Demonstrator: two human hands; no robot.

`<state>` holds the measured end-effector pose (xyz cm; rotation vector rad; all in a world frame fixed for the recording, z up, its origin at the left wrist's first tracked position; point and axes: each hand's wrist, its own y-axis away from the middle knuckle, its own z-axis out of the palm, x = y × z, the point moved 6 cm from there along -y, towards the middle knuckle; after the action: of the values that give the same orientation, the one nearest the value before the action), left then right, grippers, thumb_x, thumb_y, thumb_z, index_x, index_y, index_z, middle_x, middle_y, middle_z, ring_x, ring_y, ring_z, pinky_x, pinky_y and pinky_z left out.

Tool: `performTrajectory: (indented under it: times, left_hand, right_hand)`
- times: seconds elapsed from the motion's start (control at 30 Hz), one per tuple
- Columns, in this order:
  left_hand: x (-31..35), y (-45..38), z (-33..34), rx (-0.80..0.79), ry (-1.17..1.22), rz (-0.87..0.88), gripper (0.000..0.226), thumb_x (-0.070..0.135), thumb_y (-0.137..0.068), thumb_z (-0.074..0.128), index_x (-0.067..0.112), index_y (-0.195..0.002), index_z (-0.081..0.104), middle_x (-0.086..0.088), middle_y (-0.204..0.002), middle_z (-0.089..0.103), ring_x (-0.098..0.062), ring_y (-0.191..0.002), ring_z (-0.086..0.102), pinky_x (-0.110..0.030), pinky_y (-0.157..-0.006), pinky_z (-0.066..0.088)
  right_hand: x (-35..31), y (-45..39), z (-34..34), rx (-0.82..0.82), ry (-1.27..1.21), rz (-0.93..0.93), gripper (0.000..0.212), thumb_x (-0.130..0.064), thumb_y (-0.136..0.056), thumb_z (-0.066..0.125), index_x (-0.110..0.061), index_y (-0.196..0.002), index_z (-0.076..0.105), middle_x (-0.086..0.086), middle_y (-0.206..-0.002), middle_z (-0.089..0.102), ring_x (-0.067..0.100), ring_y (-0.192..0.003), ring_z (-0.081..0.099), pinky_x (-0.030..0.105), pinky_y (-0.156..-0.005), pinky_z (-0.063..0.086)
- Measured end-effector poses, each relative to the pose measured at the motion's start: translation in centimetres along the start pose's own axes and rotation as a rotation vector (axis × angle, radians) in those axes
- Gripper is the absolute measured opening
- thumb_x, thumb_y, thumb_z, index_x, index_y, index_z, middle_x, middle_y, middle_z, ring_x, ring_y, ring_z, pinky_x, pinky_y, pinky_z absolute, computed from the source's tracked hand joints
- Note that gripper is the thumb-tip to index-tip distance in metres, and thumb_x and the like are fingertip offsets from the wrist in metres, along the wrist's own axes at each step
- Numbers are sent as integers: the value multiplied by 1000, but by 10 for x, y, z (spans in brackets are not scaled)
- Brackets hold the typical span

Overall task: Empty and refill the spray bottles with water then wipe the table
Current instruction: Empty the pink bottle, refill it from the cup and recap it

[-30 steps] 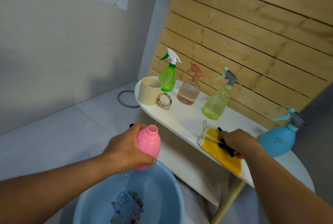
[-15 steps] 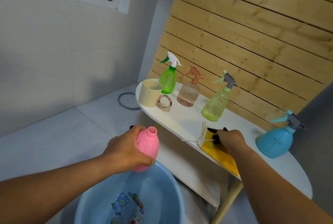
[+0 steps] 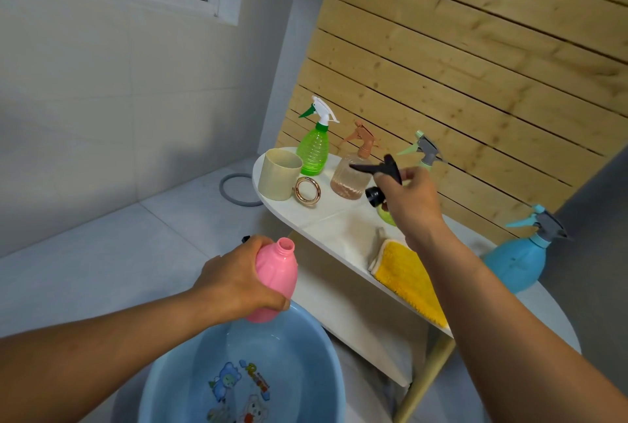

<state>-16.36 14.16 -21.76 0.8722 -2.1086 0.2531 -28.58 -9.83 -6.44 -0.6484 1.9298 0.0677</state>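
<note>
From the head camera, we hold the pink bottle (image 3: 276, 281) in our left hand (image 3: 238, 281), fingers curled around its belly, its open neck pointing up and a little away from us. It sits just above the near rim of the blue basin (image 3: 326, 337), which holds shallow water over a cartoon print. Our right hand (image 3: 413, 200) is raised over the table, fingers pinched around the black spray head (image 3: 382, 174), trigger pointing left and screw collar hanging below.

We judge the pink bottle to be thin, light plastic that gives under a squeeze and turns slick when wet, so the wide belly is the sensible place to hold it, leaving the neck free. The spray head is rigid and small; the collar is where we would take it for threading it back on.

The white table (image 3: 339, 218) is smooth and oval, standing against a slatted wood wall. On it stand a green spray bottle (image 3: 313, 154), a clear pinkish one (image 3: 351, 181), a yellow-green one partly hidden behind our right hand, and a blue one (image 3: 520, 261) at the far right. A cream cup (image 3: 279, 174), a gold ring (image 3: 307, 189) and a yellow cloth (image 3: 407, 281) also lie there, the cloth hanging over the near edge. The floor is pale tile, with a grey ring (image 3: 234, 191) lying on it.
</note>
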Motion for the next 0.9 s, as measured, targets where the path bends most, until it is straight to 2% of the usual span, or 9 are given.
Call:
performTrajectory:
  times: [0.07, 0.13, 0.23, 0.3, 0.37, 0.5, 0.67, 0.8, 0.9]
  left_hand:
    - [0, 0, 0, 1, -2, 1, 99, 52, -55, 97, 45, -136, 41, 16, -122, 57, -23, -112, 60, -42, -89, 62]
    - [0, 0, 0, -1, -3, 4, 100, 52, -55, 97, 45, -137, 41, 15, -123, 57, -23, -113, 59, -42, -89, 62]
    - [0, 1, 0, -6, 10, 13, 101, 53, -54, 98, 45, -137, 40, 15, -125, 57, -24, -114, 59, -44, -89, 62]
    - [1, 1, -1, 2, 8, 20, 101, 54, -54, 98, 46, -137, 40, 15, -124, 57, -23, -114, 59, -44, -90, 62]
    - [1, 0, -1, 5, 0, 26, 101, 55, -54, 97, 46, -137, 40, 16, -123, 57, -22, -113, 59, -43, -90, 62]
    - [2, -1, -2, 8, -13, 56, 100, 58, -53, 96, 47, -135, 39, 17, -121, 56, -21, -110, 59, -41, -88, 62]
    - [4, -3, -3, 35, 3, 77, 100, 66, -45, 90, 50, -132, 43, 19, -115, 60, -19, -106, 62, -41, -88, 60]
    - [8, -3, -3, 20, 1, 120, 101, 67, -48, 90, 54, -135, 41, 19, -121, 58, -19, -112, 60, -40, -91, 61]
    - [7, -3, -2, 13, 3, 108, 101, 68, -47, 89, 57, -135, 39, 16, -120, 58, -20, -111, 60, -36, -89, 60]
  right_hand:
    - [-29, 13, 5, -25, -31, -119, 24, -32, -92, 70, -23, -103, 51, -17, -62, 71, -4, -52, 64, 19, -47, 46]
    - [-52, 28, 11, -56, -62, -214, 23, -31, -93, 69, -26, -102, 49, -6, -72, 75, -2, -59, 69, 11, -44, 44]
    - [-72, 49, 20, -96, 86, -347, 30, -39, -94, 66, -32, -112, 44, -9, -96, 73, 8, -78, 74, 25, -60, 58]
    - [-76, 60, 26, -125, 138, -394, 30, -43, -94, 65, -35, -112, 42, -10, -99, 72, 14, -80, 75, 43, -70, 62]
    - [-77, 69, 30, -157, 144, -426, 31, -45, -92, 64, -37, -112, 42, -10, -100, 72, 19, -81, 75, 50, -73, 60]
    - [-73, 89, 48, -283, 261, -528, 33, -48, -92, 65, -42, -111, 39, -16, -90, 75, 10, -78, 74, 44, -73, 59]
    - [-59, 102, 67, -480, 345, -555, 38, -48, -90, 70, -38, -112, 41, -13, -97, 73, 13, -83, 68, 39, -75, 55]
    - [-48, 104, 75, -607, 348, -527, 34, -45, -89, 73, -38, -110, 47, -14, -99, 68, 6, -89, 64, 32, -78, 53]
    - [-48, 104, 78, -682, 366, -556, 27, -38, -90, 75, -33, -110, 57, -11, -99, 69, 9, -94, 64, 37, -83, 54]
